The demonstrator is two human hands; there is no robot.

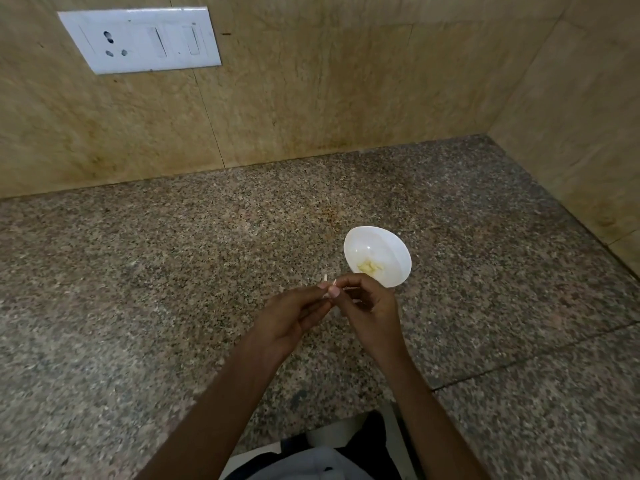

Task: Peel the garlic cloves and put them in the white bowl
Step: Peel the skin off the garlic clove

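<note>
A small white bowl stands on the speckled granite counter, with a few pale yellow peeled garlic cloves lying in its bottom. Just in front of the bowl, both hands meet over the counter. My left hand and my right hand pinch a small garlic clove between their fingertips, its whitish skin sticking up above the thumbs. Most of the clove is hidden by the fingers.
The granite counter runs to beige wall tiles at the back and right, forming a corner at upper right. A white switch and socket plate is on the back wall. A seam crosses the counter at right.
</note>
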